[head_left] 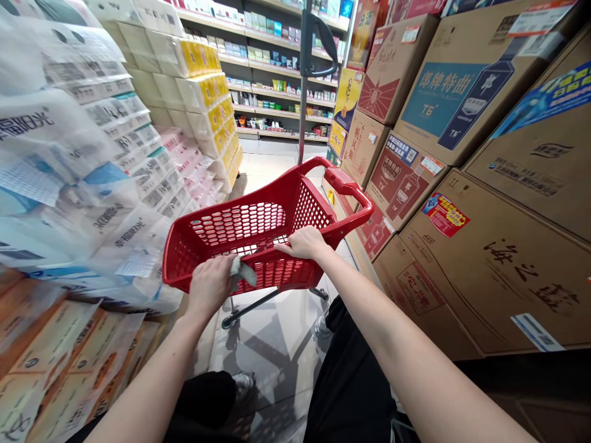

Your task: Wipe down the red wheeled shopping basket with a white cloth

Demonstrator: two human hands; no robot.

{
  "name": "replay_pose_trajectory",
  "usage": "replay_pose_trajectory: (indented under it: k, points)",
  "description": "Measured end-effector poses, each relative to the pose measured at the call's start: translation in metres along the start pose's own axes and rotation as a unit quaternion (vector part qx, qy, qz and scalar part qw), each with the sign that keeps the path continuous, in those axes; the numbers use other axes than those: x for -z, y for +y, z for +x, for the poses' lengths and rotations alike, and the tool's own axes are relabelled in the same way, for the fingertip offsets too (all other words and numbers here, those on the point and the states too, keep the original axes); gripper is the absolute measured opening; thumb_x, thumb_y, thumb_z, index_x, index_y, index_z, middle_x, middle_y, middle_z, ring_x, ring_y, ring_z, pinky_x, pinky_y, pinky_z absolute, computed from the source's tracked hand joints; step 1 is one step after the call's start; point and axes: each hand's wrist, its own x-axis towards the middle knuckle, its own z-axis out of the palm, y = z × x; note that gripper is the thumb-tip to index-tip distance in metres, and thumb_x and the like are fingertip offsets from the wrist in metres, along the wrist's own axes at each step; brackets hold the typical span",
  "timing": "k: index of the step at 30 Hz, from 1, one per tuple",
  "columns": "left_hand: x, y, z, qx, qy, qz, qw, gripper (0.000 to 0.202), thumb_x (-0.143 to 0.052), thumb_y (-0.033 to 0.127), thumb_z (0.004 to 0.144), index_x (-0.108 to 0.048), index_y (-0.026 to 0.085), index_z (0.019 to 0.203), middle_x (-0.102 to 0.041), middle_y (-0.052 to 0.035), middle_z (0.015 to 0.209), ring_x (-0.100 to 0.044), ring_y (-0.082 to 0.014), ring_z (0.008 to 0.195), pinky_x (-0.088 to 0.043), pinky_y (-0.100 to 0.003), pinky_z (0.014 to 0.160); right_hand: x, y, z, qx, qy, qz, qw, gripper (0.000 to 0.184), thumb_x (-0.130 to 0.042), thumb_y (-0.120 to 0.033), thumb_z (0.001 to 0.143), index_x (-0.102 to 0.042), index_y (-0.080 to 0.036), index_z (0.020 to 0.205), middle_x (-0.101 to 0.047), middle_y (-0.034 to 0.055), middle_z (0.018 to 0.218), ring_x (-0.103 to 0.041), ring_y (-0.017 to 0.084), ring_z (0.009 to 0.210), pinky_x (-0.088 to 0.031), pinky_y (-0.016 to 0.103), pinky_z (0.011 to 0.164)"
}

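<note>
A red plastic shopping cart (240, 221) with perforated walls stands sideways in front of me, its push handle (342, 183) on the right. My left hand (211, 284) is closed around a greyish-white cloth (243, 272) and rests on the cart's near rim. Part of the cloth is hidden under the fingers. Further right on that same rim, my right hand (305, 243) is closed, its fingers folded over the edge and its thumb pointing left. The basket's visible inside holds nothing I can make out.
Stacked cardboard cartons (503, 264) line the right side. Wrapped tissue packs (184, 92) and plastic-covered rolls (83, 172) are piled on the left, above orange packs (69, 363). A pole (303, 104) with a dark loop rises behind the cart. Stocked shelves (281, 61) stand beyond.
</note>
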Motion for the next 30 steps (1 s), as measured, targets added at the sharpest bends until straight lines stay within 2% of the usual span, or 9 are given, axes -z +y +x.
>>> replay_pose_trajectory:
  k: [4,8,13,17,19,22,24,26,30]
  points:
    - [-0.001,-0.041,-0.019,0.041,-0.014,-0.018,0.999,0.038,-0.042,0.026,0.087,-0.059,0.016,0.120,-0.068,-0.0139,0.111,-0.062,-0.0295,0.100,-0.043,-0.040,0.088,0.002,-0.003,-0.001,-0.002,-0.006,-0.002,1.000,0.082,-0.021,-0.075,0.094,-0.079,-0.016,0.090,-0.076,0.0123,0.089,-0.070,0.023,0.087,-0.042,0.029,0.073]
    - [0.001,-0.055,-0.022,0.054,-0.043,-0.041,0.997,0.040,-0.043,0.022,0.082,-0.060,0.016,0.118,-0.068,-0.0135,0.114,-0.062,-0.0298,0.103,-0.045,-0.040,0.089,0.004,-0.006,-0.002,-0.005,-0.005,-0.001,1.000,0.080,-0.022,-0.072,0.095,-0.079,-0.017,0.093,-0.076,0.0119,0.092,-0.070,0.024,0.089,-0.042,0.030,0.074]
    - [0.002,-0.043,-0.017,0.052,-0.019,-0.045,0.997,0.042,-0.044,0.026,0.083,-0.061,0.013,0.120,-0.068,-0.0155,0.114,-0.062,-0.0311,0.105,-0.045,-0.042,0.091,0.003,-0.006,-0.002,0.000,-0.005,0.001,1.000,0.079,-0.022,-0.072,0.095,-0.079,-0.017,0.094,-0.076,0.0123,0.092,-0.070,0.023,0.088,-0.042,0.029,0.074]
    - [-0.001,-0.011,0.005,0.001,-0.031,-0.047,0.998,0.039,-0.044,0.030,0.088,-0.061,0.016,0.120,-0.069,-0.0140,0.113,-0.063,-0.0296,0.104,-0.045,-0.040,0.090,0.001,-0.005,-0.001,0.000,0.001,0.000,1.000,0.083,-0.019,-0.073,0.094,-0.079,-0.016,0.092,-0.076,0.0124,0.090,-0.070,0.023,0.088,-0.042,0.030,0.073]
    - [0.000,0.010,0.020,-0.016,-0.053,-0.034,0.998,0.039,-0.043,0.032,0.090,-0.057,0.018,0.125,-0.069,-0.0127,0.116,-0.064,-0.0290,0.101,-0.047,-0.036,0.079,0.001,-0.005,-0.001,0.000,0.001,-0.001,1.000,0.082,-0.018,-0.070,0.096,-0.079,-0.016,0.093,-0.076,0.0127,0.091,-0.070,0.023,0.089,-0.042,0.030,0.074]
    - [0.002,0.030,0.035,0.006,-0.092,-0.019,0.996,0.036,-0.043,0.041,0.093,-0.057,0.023,0.121,-0.071,-0.0100,0.106,-0.067,-0.0274,0.091,-0.044,-0.032,0.065,0.001,-0.004,-0.001,0.003,0.001,0.003,1.000,0.079,-0.016,-0.063,0.100,-0.079,-0.017,0.094,-0.076,0.0129,0.092,-0.070,0.023,0.091,-0.042,0.030,0.075]
    - [0.004,0.031,0.038,-0.001,-0.118,-0.018,0.993,0.034,-0.041,0.042,0.094,-0.058,0.023,0.117,-0.071,-0.0094,0.102,-0.068,-0.0268,0.087,-0.043,-0.030,0.061,0.001,-0.002,-0.002,0.008,0.003,0.004,1.000,0.076,-0.017,-0.059,0.102,-0.079,-0.018,0.093,-0.076,0.0120,0.092,-0.071,0.023,0.090,-0.042,0.030,0.074]
    - [0.004,0.024,0.036,-0.030,-0.132,-0.028,0.990,0.034,-0.039,0.035,0.095,-0.057,0.022,0.120,-0.070,-0.0103,0.107,-0.067,-0.0264,0.090,-0.045,-0.031,0.065,0.000,0.000,-0.003,0.013,0.005,0.002,1.000,0.072,-0.019,-0.056,0.103,-0.080,-0.018,0.091,-0.076,0.0111,0.091,-0.071,0.024,0.090,-0.042,0.030,0.073]
    - [0.001,-0.002,0.025,-0.095,-0.099,-0.077,0.988,0.045,-0.038,0.025,0.092,-0.051,0.020,0.135,-0.063,-0.0137,0.126,-0.062,-0.0262,0.107,-0.048,-0.037,0.089,0.000,0.000,-0.003,0.012,0.000,0.004,1.000,0.070,-0.022,-0.056,0.102,-0.079,-0.017,0.093,-0.076,0.0116,0.092,-0.070,0.023,0.091,-0.042,0.030,0.074]
